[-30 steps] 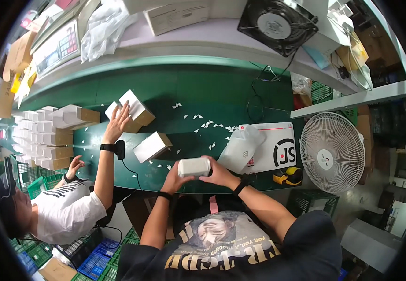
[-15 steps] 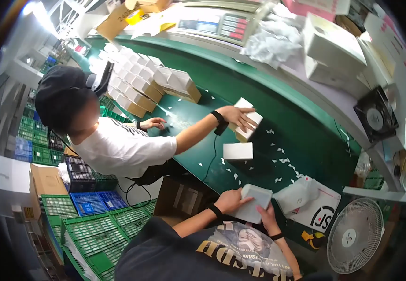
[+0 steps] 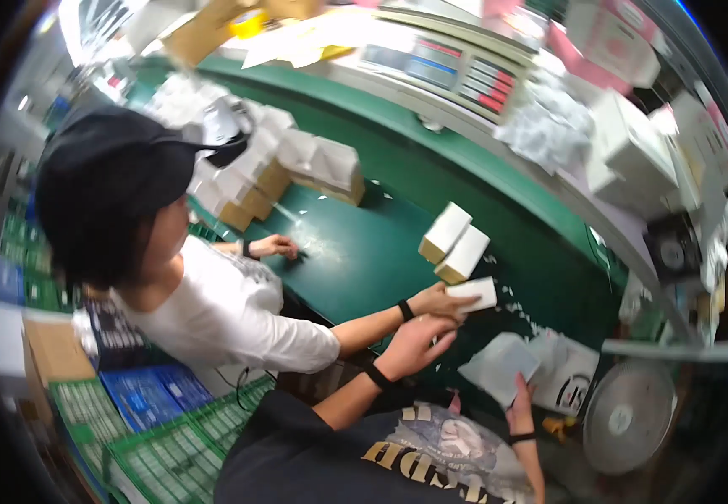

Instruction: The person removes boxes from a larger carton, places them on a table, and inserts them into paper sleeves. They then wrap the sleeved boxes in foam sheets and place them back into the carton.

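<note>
My left hand [image 3: 419,345] is empty, with its fingers loosely stretched out and somewhat blurred. It lies right beside a co-worker's hand [image 3: 441,302], which holds a small white box [image 3: 476,294] over the green table; whether our hands touch, I cannot tell. My right hand [image 3: 519,406] grips a pale, flat pack with rounded corners [image 3: 507,366] by its near edge, thumb on top. That pack is held beside a white plastic bag [image 3: 551,351]. Beyond the co-worker's hand, two white-topped cardboard boxes [image 3: 446,231] stand side by side.
Rows of white-topped boxes [image 3: 322,164] fill the table's far left. White scraps [image 3: 519,311] are scattered on the green surface [image 3: 339,244]. A fan [image 3: 628,420] stands at right, green crates [image 3: 171,437] at lower left. A shelf with a scale-like device [image 3: 439,67] runs behind.
My left hand has let go of the pale pack and moved up beside the co-worker's hand. My right hand has carried the pack rightward. The co-worker's hand has moved nearer, onto the loose box.
</note>
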Demonstrator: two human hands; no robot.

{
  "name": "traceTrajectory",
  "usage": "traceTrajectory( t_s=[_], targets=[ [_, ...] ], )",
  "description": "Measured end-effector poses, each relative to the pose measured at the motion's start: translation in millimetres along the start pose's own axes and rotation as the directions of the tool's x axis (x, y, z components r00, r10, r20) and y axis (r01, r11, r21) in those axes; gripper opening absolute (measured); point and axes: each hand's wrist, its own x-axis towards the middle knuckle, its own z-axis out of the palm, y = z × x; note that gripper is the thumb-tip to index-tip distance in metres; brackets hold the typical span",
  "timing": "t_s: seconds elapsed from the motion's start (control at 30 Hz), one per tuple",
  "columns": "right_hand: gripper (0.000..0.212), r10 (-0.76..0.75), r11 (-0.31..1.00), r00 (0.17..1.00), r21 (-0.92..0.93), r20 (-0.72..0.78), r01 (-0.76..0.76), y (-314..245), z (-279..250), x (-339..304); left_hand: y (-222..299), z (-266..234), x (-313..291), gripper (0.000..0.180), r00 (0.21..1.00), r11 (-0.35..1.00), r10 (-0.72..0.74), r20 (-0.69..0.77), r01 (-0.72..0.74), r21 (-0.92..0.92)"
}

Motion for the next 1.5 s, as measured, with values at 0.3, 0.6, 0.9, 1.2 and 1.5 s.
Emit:
traceTrajectory(
  t_s=[0.3,0.6,0.9,1.2,1.5],
  targets=[
    [0.056,-0.103,0.994,0.994,0.031,-0.047,0.105,22,6,-15,46,-14,103,0.010,0.944,0.995,0.045,-0.328,-0.071,-0.066],
    [0.053,-0.043,0.999,0.994,0.020,-0.101,0.045,61,-3,-35,-115,-95,134,0.034,0.811,0.914,0.065,-0.581,0.186,0.361],
    [0.049,-0.075,0.994,0.986,0.069,-0.150,0.086,83,-3,-31,-116,-113,144,0.038,0.832,0.904,0.123,-0.542,0.131,0.406],
    [0.051,-0.023,1.000,0.995,-0.015,-0.092,0.022,92,11,-30,-144,-131,165,0.052,0.733,0.846,0.043,-0.679,0.334,0.415],
    [0.059,0.044,0.997,0.991,-0.051,-0.125,-0.051,77,17,-46,-289,-272,194,0.042,0.482,0.517,-0.478,-0.734,0.830,0.208]
  ],
)
